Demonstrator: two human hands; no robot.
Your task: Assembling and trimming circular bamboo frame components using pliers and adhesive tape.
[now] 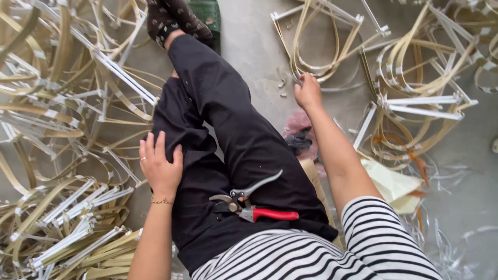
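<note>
I stretch my right hand (308, 92) to a looped bamboo strip bundle (316, 46) on the floor, fingers closing on its edge; left hand (161, 167) rests flat on my thigh, holding nothing. Pruning shears (249, 203) lie in my lap. Next, I judge, calls for pulling the bundle close.

Person's body only:
- Top: black-and-white horizontally striped shirt (332, 254), short sleeves; right sleeve ends above the elbow, forearms bare.
- Legs: plain black trousers (233, 129), loose, matte fabric, creased at the knee and hip.
- Foot: dark patterned sock or slipper (174, 18) with small light speckles, top of frame.
- Left hand (161, 166): thin ring on one finger, fine gold chain bracelet (162, 201) at the wrist.
- Right hand (308, 92): no jewellery visible from this angle.
- No gloves, no watch seen.
</note>
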